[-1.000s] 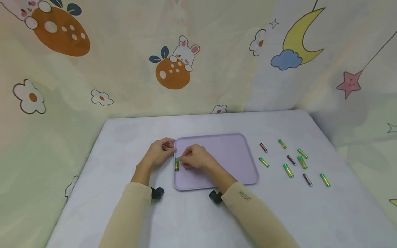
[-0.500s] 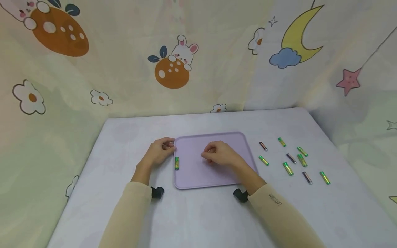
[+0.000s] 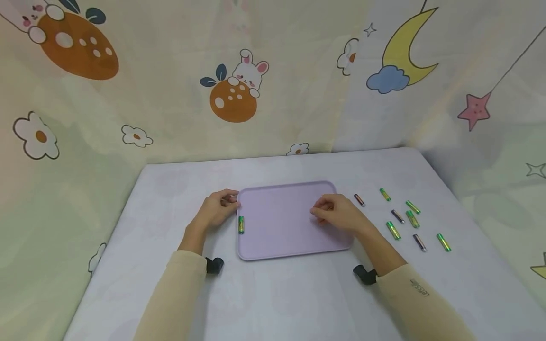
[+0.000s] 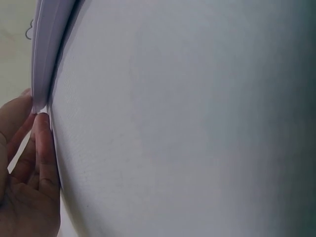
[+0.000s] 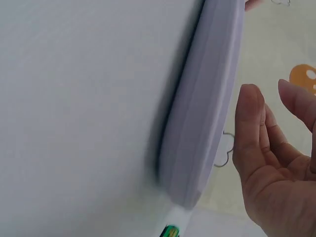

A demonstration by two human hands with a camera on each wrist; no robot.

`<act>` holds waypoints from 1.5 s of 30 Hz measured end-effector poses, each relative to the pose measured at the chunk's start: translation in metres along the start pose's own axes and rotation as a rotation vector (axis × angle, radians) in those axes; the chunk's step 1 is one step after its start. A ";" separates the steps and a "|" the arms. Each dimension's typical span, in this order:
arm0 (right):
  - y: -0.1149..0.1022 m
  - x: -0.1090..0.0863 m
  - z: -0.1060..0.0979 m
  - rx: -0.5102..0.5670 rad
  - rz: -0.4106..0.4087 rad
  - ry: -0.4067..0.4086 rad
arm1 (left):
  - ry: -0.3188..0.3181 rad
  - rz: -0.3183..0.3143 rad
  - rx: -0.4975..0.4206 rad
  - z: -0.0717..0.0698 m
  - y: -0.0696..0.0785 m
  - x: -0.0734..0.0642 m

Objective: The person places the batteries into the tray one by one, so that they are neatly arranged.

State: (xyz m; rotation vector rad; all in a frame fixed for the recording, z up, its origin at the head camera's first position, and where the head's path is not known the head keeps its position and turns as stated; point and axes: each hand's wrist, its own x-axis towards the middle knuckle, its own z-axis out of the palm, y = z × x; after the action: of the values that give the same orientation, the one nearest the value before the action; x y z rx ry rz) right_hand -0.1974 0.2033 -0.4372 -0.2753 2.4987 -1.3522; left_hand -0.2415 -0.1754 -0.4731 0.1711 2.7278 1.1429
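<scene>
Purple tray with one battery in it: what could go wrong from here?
The lone battery lies unheld at the left edge of the tray; if the left hand, touching that edge, tips it, the battery might roll.

The loose batteries lie close together on the table; the right hand could knock one.

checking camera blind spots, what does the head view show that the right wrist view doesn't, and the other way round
Only the head view: the battery inside the tray, and a whole group of loose batteries on the right.
Only the right wrist view: the gap between thumb and fingers of the right hand, nothing held there.
Both: the right hand, the tray, the tabletop and at least part of a loose battery.
</scene>
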 end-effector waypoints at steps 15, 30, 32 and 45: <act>0.040 -0.031 -0.049 -0.014 0.019 0.107 | -0.011 0.016 0.006 0.000 0.001 0.000; 0.067 -0.065 -0.100 -0.126 0.059 0.206 | -0.004 0.021 -0.008 0.000 -0.002 0.001; 0.071 -0.070 -0.105 -0.156 0.072 0.223 | -0.005 0.020 -0.011 0.000 -0.002 0.001; 0.101 -0.092 -0.136 -0.205 0.184 0.307 | 0.002 0.011 -0.015 -0.001 -0.001 -0.001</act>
State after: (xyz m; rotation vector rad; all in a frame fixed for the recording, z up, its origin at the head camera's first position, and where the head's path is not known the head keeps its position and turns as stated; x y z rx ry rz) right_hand -0.1594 0.3924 -0.4364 0.1306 2.8364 -1.1397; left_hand -0.2409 -0.1766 -0.4732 0.1837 2.7233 1.1668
